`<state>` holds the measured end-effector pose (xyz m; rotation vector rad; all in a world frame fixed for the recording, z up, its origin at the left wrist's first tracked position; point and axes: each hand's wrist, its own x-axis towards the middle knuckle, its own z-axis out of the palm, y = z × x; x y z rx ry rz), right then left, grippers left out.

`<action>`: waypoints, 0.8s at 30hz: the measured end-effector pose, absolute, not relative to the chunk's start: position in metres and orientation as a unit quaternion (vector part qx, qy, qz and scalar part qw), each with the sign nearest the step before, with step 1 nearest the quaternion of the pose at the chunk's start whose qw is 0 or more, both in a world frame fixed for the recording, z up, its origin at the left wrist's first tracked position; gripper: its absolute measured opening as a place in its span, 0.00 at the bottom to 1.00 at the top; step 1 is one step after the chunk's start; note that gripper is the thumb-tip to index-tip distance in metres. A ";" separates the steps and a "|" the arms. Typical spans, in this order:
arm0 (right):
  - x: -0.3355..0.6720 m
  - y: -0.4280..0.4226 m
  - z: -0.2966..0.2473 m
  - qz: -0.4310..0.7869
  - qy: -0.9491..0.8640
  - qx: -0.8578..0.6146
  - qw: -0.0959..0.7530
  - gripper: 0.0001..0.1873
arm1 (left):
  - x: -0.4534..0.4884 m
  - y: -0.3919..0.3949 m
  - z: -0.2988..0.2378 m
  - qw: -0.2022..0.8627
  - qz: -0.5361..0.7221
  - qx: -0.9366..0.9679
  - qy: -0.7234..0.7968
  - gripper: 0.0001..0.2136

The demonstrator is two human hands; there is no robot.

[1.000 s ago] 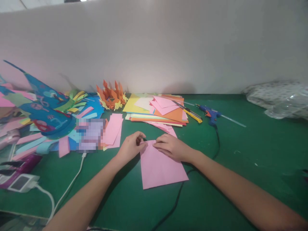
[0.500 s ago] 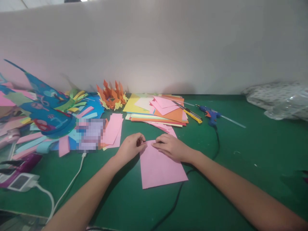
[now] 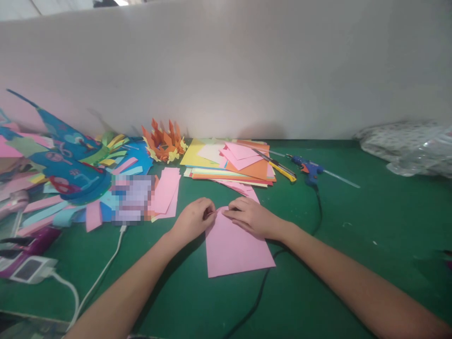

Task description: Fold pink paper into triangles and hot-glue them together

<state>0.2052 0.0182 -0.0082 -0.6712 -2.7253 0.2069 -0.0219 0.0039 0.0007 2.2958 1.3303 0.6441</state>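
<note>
A pink sheet of paper (image 3: 233, 247) lies flat on the green table (image 3: 353, 235) in front of me. My left hand (image 3: 193, 218) is curled at the sheet's far left corner and pinches its edge. My right hand (image 3: 250, 216) rests on the far edge of the sheet, fingers together and pressing down, pointing toward the left hand. The two hands almost touch at the corner.
A stack of coloured paper (image 3: 235, 162) lies behind the hands, with a yellow utility knife (image 3: 280, 168) and a blue glue gun (image 3: 309, 170) to its right; its black cord (image 3: 261, 287) runs under my right arm. Paper crafts and scraps (image 3: 70, 174) fill the left side. A white charger (image 3: 30, 269) sits near left.
My left hand has closed a little tighter on the sheet's corner. The sheet and my right hand have barely moved.
</note>
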 end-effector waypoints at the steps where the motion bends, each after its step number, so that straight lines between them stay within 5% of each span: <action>1: 0.205 0.018 -0.008 0.072 -0.955 -0.236 0.163 0.16 | -0.022 0.004 0.001 0.197 0.233 0.823 0.479 0.04; 10: 0.204 0.017 -0.002 0.122 -0.945 -0.254 0.169 0.13 | -0.020 0.002 -0.002 0.116 0.197 0.877 0.422 0.07; 24: 0.205 0.018 -0.006 0.129 -0.941 -0.253 0.183 0.13 | -0.032 0.008 0.004 0.189 0.184 0.911 0.316 0.05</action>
